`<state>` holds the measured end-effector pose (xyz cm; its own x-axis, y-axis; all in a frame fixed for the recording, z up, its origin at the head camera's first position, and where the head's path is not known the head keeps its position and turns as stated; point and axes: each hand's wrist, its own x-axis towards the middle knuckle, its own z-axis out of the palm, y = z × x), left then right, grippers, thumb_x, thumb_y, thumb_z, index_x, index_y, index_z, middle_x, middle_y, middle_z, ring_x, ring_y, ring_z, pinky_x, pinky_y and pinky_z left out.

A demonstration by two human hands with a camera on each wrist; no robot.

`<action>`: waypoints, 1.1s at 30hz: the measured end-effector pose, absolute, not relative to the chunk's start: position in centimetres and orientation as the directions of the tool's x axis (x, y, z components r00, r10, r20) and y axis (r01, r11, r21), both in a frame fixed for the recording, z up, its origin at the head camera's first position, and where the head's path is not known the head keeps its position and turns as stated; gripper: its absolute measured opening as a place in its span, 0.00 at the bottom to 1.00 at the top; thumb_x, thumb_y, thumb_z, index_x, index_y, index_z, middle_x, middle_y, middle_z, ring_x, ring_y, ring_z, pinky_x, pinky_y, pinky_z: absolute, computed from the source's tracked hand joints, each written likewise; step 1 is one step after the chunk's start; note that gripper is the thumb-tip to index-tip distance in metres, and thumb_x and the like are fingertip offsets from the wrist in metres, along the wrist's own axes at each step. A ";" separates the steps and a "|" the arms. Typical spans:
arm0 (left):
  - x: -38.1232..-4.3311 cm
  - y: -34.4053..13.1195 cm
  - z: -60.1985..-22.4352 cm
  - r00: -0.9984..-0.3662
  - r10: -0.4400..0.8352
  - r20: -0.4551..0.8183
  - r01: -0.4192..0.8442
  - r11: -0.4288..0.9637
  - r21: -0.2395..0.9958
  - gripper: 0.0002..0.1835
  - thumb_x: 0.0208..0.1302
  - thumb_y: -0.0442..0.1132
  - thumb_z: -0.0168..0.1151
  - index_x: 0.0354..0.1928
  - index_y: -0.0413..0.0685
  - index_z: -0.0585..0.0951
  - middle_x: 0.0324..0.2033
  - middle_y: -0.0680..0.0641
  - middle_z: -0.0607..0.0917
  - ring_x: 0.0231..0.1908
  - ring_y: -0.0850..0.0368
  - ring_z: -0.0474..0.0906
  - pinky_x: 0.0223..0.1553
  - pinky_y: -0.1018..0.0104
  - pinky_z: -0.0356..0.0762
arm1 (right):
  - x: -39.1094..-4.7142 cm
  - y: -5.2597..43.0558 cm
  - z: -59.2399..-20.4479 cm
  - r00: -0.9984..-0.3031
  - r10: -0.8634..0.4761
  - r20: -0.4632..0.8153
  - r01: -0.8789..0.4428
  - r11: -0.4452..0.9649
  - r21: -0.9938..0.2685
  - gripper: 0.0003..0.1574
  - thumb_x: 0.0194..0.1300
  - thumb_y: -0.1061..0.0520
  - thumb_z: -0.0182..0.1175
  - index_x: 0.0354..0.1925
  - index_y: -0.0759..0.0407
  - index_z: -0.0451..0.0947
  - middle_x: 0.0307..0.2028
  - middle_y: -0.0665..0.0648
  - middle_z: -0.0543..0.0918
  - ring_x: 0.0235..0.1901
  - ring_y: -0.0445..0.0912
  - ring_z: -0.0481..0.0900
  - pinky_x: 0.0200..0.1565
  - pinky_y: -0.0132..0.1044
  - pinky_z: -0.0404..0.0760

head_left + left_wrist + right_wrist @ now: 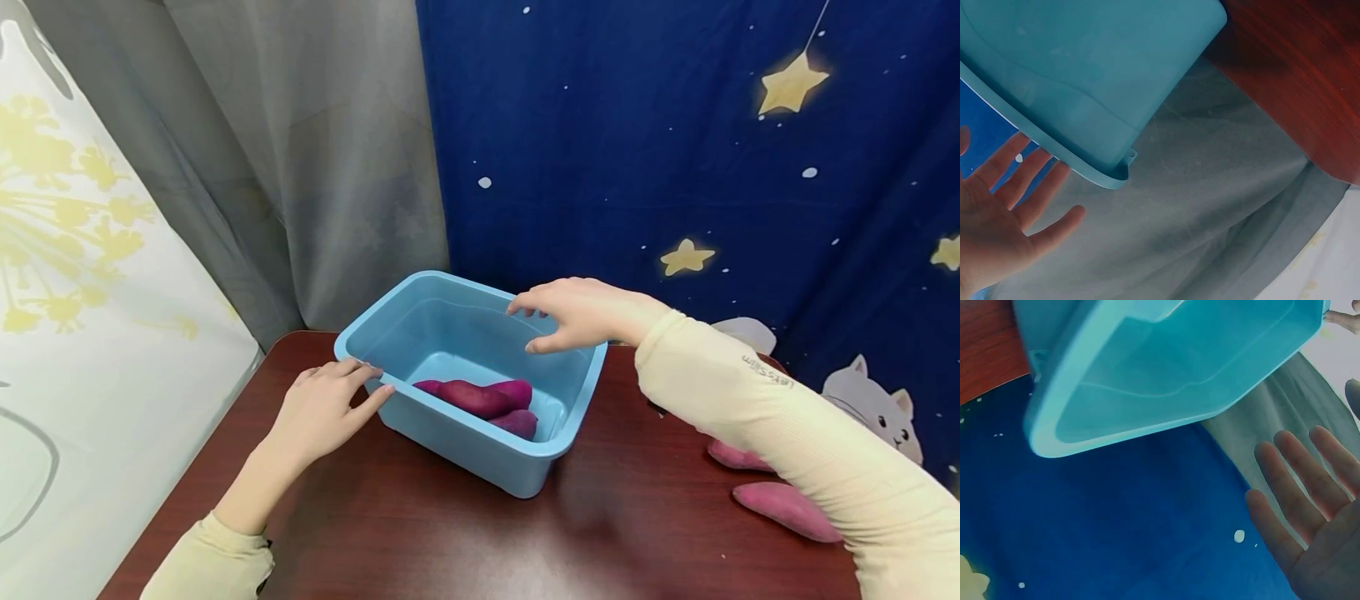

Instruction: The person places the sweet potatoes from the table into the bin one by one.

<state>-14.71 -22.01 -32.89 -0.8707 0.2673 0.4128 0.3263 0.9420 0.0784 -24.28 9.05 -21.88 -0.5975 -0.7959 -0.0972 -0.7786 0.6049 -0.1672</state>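
A light blue plastic bin (461, 439) stands on the dark red table, and several purple-red sweet potatoes (471, 398) lie on its floor near the front wall. My left hand (324, 410) has its fingertips at the bin's left front rim, fingers fairly straight. In the left wrist view those fingers (1041, 203) reach the rim from outside. Over the bin's right rear part hovers my right hand (581, 313), thumb and fingers spread, holding nothing. The right wrist view shows that palm (1329, 556) apart from the bin wall (1147, 409).
More sweet potatoes (787, 510) lie on the table at the right, partly behind the right sleeve (757, 417). A grey curtain (352, 167) and a blue starry curtain (585, 167) hang behind the table (480, 550). A white patterned cloth (90, 333) is at the left.
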 end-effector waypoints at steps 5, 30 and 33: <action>-14.7 -22.0 -32.9 -0.867 0.273 0.417 0.330 0.941 0.071 0.21 0.57 0.54 0.55 0.41 0.45 0.80 0.37 0.47 0.80 0.36 0.49 0.76 0.39 0.50 0.69 | -24.0 10.4 -21.9 -0.613 -0.785 -0.088 -0.768 0.618 -0.168 0.31 0.56 0.45 0.59 0.57 0.49 0.67 0.49 0.50 0.73 0.48 0.44 0.70 0.47 0.44 0.69; -14.9 -22.0 -33.0 -0.867 0.276 0.416 0.329 0.942 0.060 0.21 0.57 0.55 0.55 0.42 0.45 0.80 0.37 0.47 0.80 0.36 0.49 0.76 0.40 0.50 0.69 | -22.8 16.7 -23.5 -0.606 -0.794 0.052 -0.789 0.592 -0.165 0.28 0.54 0.47 0.61 0.54 0.52 0.71 0.47 0.48 0.75 0.40 0.40 0.75 0.40 0.41 0.74; -14.9 -22.0 -33.0 -0.865 0.278 0.418 0.330 0.942 0.057 0.21 0.57 0.55 0.55 0.41 0.45 0.80 0.37 0.47 0.80 0.36 0.49 0.76 0.39 0.50 0.69 | -22.6 17.5 -23.8 -0.613 -0.788 0.057 -0.783 0.597 -0.173 0.28 0.55 0.47 0.61 0.54 0.52 0.71 0.47 0.48 0.75 0.42 0.42 0.75 0.42 0.43 0.74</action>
